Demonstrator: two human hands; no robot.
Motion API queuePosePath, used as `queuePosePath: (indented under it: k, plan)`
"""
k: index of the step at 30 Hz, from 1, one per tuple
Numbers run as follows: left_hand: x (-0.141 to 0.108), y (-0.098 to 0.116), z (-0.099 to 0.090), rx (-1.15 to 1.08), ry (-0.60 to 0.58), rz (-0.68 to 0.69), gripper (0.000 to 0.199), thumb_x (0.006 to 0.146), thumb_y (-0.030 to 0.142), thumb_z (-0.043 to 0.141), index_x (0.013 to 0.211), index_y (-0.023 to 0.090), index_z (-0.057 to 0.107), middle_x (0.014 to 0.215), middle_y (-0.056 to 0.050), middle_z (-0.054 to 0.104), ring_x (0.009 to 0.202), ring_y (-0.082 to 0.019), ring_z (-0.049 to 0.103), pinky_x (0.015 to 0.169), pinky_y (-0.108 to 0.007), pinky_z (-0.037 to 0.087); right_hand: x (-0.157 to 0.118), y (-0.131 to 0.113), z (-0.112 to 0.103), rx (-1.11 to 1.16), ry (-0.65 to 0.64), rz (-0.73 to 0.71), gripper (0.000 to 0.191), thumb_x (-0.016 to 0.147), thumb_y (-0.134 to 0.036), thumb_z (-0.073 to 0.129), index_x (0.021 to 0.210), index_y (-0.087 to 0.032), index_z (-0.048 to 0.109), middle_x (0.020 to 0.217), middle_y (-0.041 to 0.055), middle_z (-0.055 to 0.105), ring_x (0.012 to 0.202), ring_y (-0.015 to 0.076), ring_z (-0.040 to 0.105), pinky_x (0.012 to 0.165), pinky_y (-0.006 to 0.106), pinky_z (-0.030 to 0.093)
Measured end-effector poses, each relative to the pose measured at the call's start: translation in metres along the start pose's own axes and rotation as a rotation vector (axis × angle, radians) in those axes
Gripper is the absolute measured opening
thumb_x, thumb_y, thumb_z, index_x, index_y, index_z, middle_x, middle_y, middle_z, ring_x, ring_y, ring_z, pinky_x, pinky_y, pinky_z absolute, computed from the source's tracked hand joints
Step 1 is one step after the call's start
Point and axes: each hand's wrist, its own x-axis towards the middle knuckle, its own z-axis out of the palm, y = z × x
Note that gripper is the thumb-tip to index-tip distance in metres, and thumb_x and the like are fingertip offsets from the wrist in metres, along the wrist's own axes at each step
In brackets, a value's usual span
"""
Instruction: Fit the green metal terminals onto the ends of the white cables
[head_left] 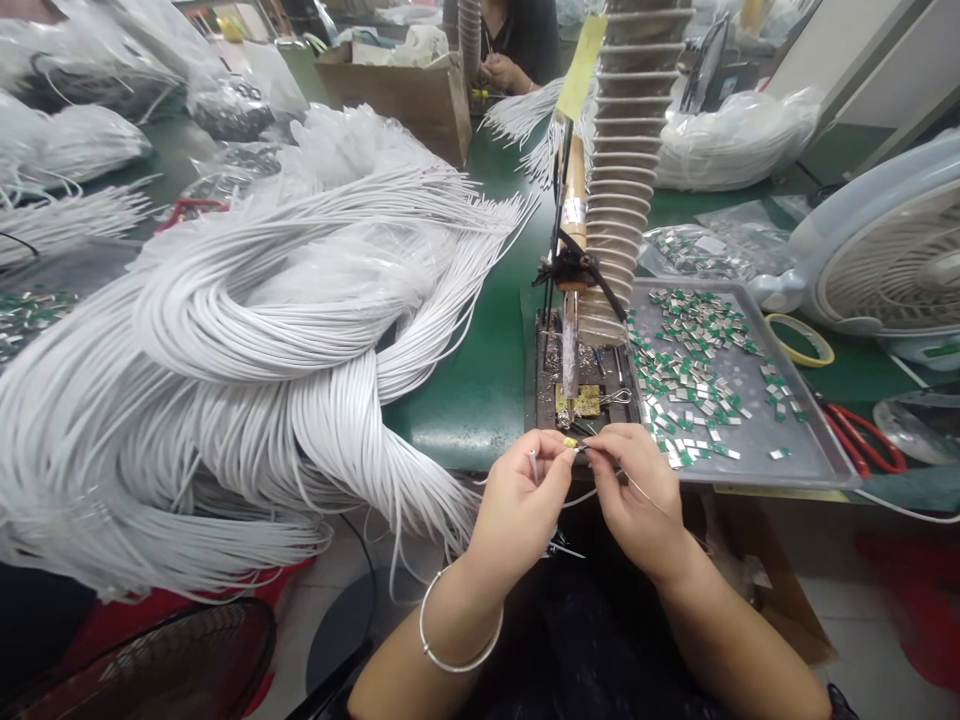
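Note:
My left hand [525, 490] is closed in a pinch, with a white cable [533, 466] showing between its fingers. At its fingertips is a small yellow piece [570, 442], too small to make out. My right hand [636, 490] pinches close beside it, and a thin wire [637, 487] runs back along its fingers. Just beyond both hands, the tip of a mounted soldering iron [571, 330] points down over a yellow sponge [589, 400] in a dark stand. What the fingertips touch between them is partly hidden.
Large bundles of white cables [300, 330] cover the left side. To the right lies a grey tray [757, 400] of small green-and-silver connector boards, with red-handled pliers [862, 440], a tape roll [801, 340] and a fan [892, 240] beyond. A ribbed hose [626, 150] hangs behind the iron. Another person [517, 50] sits opposite.

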Motion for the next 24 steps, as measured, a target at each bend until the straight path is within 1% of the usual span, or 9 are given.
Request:
queuePosePath:
  k: [2, 4, 7, 9, 11, 13, 16, 20, 24]
  plan:
    - [0.0, 0.003, 0.0, 0.076, -0.02, 0.004, 0.012, 0.081, 0.023, 0.056, 0.071, 0.016, 0.058, 0.083, -0.004, 0.061, 0.074, -0.013, 0.054, 0.067, -0.024, 0.043, -0.001, 0.002, 0.0, -0.001, 0.013, -0.033, 0.02, 0.083, -0.005, 0.049, 0.095, -0.018, 0.059, 0.084, 0.0051, 0.058, 0.078, 0.015, 0.059, 0.067, 0.03, 0.053]
    - [-0.001, 0.005, 0.0, 0.112, -0.048, -0.002, 0.013, 0.082, 0.024, 0.055, 0.073, 0.015, 0.058, 0.082, -0.004, 0.062, 0.072, -0.013, 0.054, 0.065, -0.024, 0.042, -0.002, 0.003, -0.001, 0.009, 0.002, -0.07, 0.024, 0.084, -0.004, 0.048, 0.101, -0.018, 0.058, 0.09, 0.0076, 0.06, 0.085, 0.0166, 0.06, 0.073, 0.033, 0.054]
    - [0.0, 0.006, 0.0, 0.069, -0.072, -0.024, 0.013, 0.081, 0.023, 0.055, 0.07, 0.016, 0.055, 0.083, -0.004, 0.061, 0.066, -0.011, 0.051, 0.059, -0.023, 0.041, -0.005, 0.003, -0.001, 0.016, -0.022, -0.095, 0.03, 0.085, -0.006, 0.045, 0.111, -0.017, 0.055, 0.1, 0.0109, 0.061, 0.095, 0.0196, 0.061, 0.079, 0.038, 0.055]
    - [0.0, 0.005, 0.001, 0.026, -0.07, -0.038, 0.013, 0.079, 0.022, 0.056, 0.068, 0.016, 0.052, 0.085, -0.003, 0.06, 0.062, -0.009, 0.05, 0.055, -0.021, 0.04, -0.007, 0.001, 0.0, 0.023, 0.0, -0.067, 0.034, 0.087, -0.007, 0.042, 0.118, -0.017, 0.051, 0.101, 0.0113, 0.063, 0.095, 0.0196, 0.063, 0.078, 0.037, 0.057]
    - [0.001, 0.004, 0.001, -0.001, -0.056, -0.041, 0.014, 0.078, 0.022, 0.057, 0.067, 0.016, 0.05, 0.087, -0.003, 0.059, 0.06, -0.008, 0.049, 0.053, -0.02, 0.039, -0.009, 0.0, 0.001, 0.042, 0.051, -0.01, 0.037, 0.088, -0.009, 0.041, 0.123, -0.017, 0.046, 0.099, 0.0102, 0.065, 0.089, 0.0183, 0.066, 0.074, 0.035, 0.058]
    - [0.002, 0.005, 0.002, -0.015, -0.041, -0.039, 0.014, 0.077, 0.021, 0.057, 0.067, 0.017, 0.05, 0.088, -0.003, 0.058, 0.059, -0.007, 0.049, 0.052, -0.019, 0.038, -0.011, -0.001, 0.003, 0.062, 0.104, 0.057, 0.035, 0.088, -0.01, 0.041, 0.121, -0.019, 0.047, 0.095, 0.0079, 0.067, 0.083, 0.0165, 0.068, 0.071, 0.033, 0.059]
    - [0.003, 0.007, 0.002, -0.019, -0.026, -0.042, 0.014, 0.076, 0.02, 0.057, 0.066, 0.017, 0.049, 0.089, -0.003, 0.057, 0.059, -0.007, 0.049, 0.05, -0.019, 0.036, -0.011, 0.0, 0.003, 0.096, 0.155, 0.093, 0.025, 0.087, -0.009, 0.043, 0.107, -0.02, 0.056, 0.092, 0.0056, 0.069, 0.082, 0.0161, 0.068, 0.073, 0.032, 0.058]
    - [0.005, 0.009, 0.002, -0.018, -0.012, -0.035, 0.014, 0.075, 0.019, 0.058, 0.065, 0.016, 0.049, 0.088, -0.002, 0.058, 0.057, -0.006, 0.047, 0.049, -0.018, 0.035, -0.01, 0.001, 0.003, 0.193, 0.144, 0.068, 0.023, 0.086, -0.007, 0.046, 0.099, -0.02, 0.06, 0.093, 0.0069, 0.069, 0.085, 0.0174, 0.068, 0.075, 0.034, 0.058]
    - [0.008, 0.009, 0.002, -0.016, 0.003, -0.026, 0.013, 0.075, 0.019, 0.058, 0.065, 0.016, 0.05, 0.088, -0.002, 0.058, 0.055, -0.006, 0.046, 0.048, -0.018, 0.034, -0.007, 0.002, 0.004, 0.194, 0.127, 0.054, 0.022, 0.085, -0.008, 0.048, 0.097, -0.02, 0.062, 0.093, 0.0078, 0.069, 0.087, 0.0186, 0.067, 0.075, 0.037, 0.057]
